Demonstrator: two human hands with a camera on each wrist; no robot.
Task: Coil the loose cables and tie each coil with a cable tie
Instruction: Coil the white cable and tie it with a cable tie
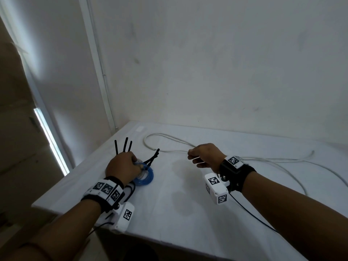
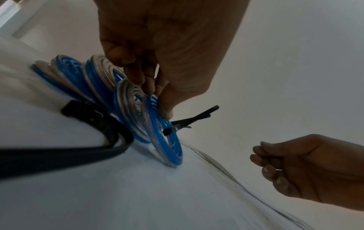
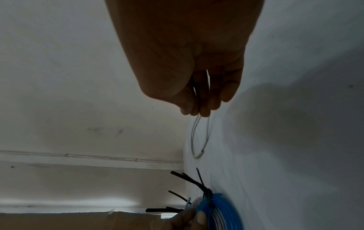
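While the left hand (image 1: 121, 167) pinches the tied blue-and-clear cable coils (image 1: 145, 175) on the table (image 1: 188, 213), the right hand (image 1: 204, 155) has fingers curled round the loose white cable (image 1: 273, 160). That cable trails away to the right, so the right hand's nearer for coiling it.

Bare table (image 1: 188, 204) between the hands: open passage. Left side: blue coils (image 1: 145, 176) with upright black cable ties (image 1: 124, 146). Far and right side: loose white cable (image 1: 169, 142) snaking across the surface. Wall (image 1: 226, 72) close behind.

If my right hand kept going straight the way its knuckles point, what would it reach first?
Probably the tied blue coil that the left hand holds. The right hand, gripping the white cable, faces it across bare table; depth is uncertain.
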